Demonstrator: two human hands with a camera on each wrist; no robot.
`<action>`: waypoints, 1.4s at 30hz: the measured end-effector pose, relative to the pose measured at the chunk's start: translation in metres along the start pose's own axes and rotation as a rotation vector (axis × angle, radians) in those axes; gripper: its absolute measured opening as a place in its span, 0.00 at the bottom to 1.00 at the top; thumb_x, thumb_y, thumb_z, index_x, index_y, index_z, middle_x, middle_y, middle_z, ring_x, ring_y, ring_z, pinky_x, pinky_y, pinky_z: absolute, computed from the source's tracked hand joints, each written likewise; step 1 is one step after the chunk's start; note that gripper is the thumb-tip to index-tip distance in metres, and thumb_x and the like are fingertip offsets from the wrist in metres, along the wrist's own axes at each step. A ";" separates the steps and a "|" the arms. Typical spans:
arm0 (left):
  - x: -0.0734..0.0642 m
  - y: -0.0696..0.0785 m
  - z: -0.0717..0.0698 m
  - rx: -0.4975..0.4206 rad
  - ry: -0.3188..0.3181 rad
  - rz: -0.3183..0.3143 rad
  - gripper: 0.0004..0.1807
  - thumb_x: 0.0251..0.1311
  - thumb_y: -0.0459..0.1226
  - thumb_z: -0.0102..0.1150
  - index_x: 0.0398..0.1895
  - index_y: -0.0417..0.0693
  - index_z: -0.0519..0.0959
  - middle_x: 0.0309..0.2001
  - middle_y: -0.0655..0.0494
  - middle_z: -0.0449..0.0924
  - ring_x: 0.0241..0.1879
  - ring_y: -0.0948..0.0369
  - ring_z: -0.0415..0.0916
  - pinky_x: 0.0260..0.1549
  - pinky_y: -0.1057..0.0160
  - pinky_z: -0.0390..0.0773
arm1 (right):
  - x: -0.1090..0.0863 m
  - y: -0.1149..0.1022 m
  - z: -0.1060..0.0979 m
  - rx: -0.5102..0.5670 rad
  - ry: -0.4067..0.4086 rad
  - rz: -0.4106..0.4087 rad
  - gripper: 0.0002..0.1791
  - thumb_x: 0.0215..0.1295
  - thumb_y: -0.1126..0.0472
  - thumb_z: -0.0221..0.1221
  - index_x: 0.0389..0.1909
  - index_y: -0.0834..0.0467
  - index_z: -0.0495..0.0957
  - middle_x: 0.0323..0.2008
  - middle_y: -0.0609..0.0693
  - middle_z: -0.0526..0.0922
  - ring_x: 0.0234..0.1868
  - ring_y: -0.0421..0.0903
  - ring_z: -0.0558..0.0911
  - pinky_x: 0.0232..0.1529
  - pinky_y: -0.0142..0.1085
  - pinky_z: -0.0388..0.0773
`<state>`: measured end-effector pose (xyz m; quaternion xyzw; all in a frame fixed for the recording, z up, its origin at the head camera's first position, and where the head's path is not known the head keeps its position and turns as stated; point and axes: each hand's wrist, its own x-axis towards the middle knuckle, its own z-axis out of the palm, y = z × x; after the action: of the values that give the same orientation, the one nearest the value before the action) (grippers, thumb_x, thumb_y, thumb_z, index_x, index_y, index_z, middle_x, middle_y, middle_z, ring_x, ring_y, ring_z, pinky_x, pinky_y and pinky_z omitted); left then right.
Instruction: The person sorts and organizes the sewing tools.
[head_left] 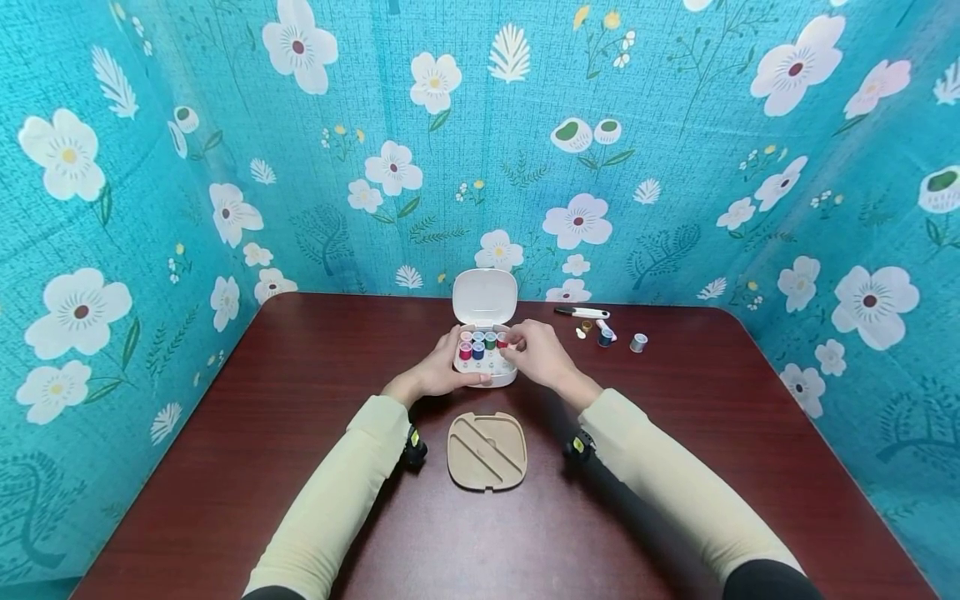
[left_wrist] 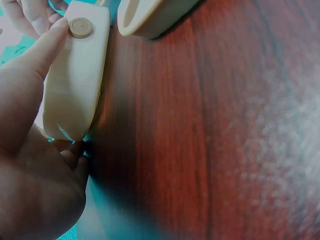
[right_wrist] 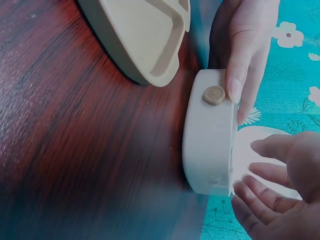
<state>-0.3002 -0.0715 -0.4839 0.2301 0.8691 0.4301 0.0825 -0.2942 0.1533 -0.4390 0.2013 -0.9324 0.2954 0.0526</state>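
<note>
White rounded box (right_wrist: 207, 145), raised lid (head_left: 485, 296), brown button (right_wrist: 215, 95), colourful spools (head_left: 477, 352) inside

"What is carrying your things?"

"A dark reddish-brown, wood-grained table (head_left: 300, 375) is carrying them. Toward its far edge an open white box with rounded corners (head_left: 489, 381) is standing; a beige tray with diagonal compartments (head_left: 487, 450) is lying nearer me."

"And to your right?"

"A slim black-and-white tool (head_left: 582, 312) is lying there. A dark blue spool (head_left: 604, 337), a silvery grey spool (head_left: 638, 342), a small gold-coloured piece (head_left: 587, 326) and a tiny white piece (head_left: 581, 333) are resting nearby."
</note>
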 end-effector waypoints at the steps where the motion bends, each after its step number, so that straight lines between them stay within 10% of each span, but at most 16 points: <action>1: 0.000 0.001 0.000 -0.005 0.001 -0.001 0.53 0.58 0.46 0.75 0.77 0.44 0.50 0.68 0.39 0.59 0.70 0.46 0.55 0.70 0.44 0.58 | -0.001 0.001 -0.001 0.001 0.003 0.001 0.12 0.66 0.62 0.67 0.45 0.66 0.87 0.40 0.59 0.84 0.41 0.56 0.82 0.42 0.44 0.80; 23: -0.003 0.008 -0.003 -0.022 -0.003 -0.052 0.54 0.57 0.46 0.76 0.79 0.46 0.50 0.69 0.41 0.58 0.70 0.47 0.55 0.70 0.46 0.59 | -0.016 0.036 -0.013 -0.003 0.076 -0.004 0.10 0.63 0.63 0.69 0.43 0.64 0.86 0.39 0.58 0.84 0.40 0.53 0.83 0.46 0.48 0.80; 42: -0.004 0.009 -0.004 -0.028 -0.016 -0.071 0.54 0.58 0.46 0.75 0.79 0.47 0.49 0.70 0.41 0.57 0.69 0.48 0.56 0.69 0.47 0.60 | -0.035 0.087 -0.033 -0.100 0.199 0.263 0.23 0.67 0.60 0.63 0.60 0.66 0.77 0.58 0.65 0.71 0.60 0.63 0.70 0.58 0.58 0.72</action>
<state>-0.2947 -0.0715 -0.4742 0.2014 0.8699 0.4371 0.1076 -0.2983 0.2488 -0.4653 0.0445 -0.9545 0.2712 0.1156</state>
